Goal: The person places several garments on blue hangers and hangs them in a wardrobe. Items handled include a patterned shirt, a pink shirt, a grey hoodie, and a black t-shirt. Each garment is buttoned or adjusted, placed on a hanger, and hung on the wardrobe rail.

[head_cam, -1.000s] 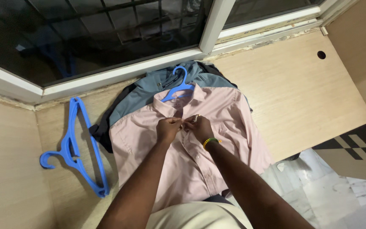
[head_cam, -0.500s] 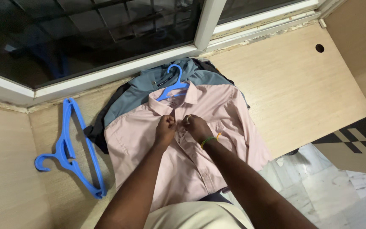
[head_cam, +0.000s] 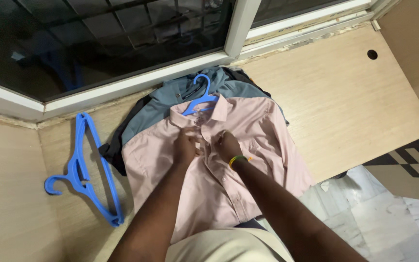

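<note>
A pink button-up shirt [head_cam: 263,145] lies face up on a pale wooden surface [head_cam: 345,102], hung on a blue hanger [head_cam: 199,99] whose hook sticks out past the collar. My left hand [head_cam: 185,145] and my right hand [head_cam: 228,144] both rest on the shirt's button placket just below the collar, fingers pinching the fabric edges close together. A green and yellow band circles my right wrist. Beneath the pink shirt lie a grey-blue shirt [head_cam: 170,102] and a dark garment [head_cam: 115,150].
Blue spare hangers [head_cam: 86,170] lie on the surface at the left. A window with white frame [head_cam: 238,24] runs along the back. A round hole [head_cam: 372,54] sits at the far right. Marble floor [head_cam: 364,208] and a patterned mat show lower right.
My hands have shifted slightly along the placket near the collar, and their fists have loosened into flatter fingers on the fabric. The camera view moved a little.
</note>
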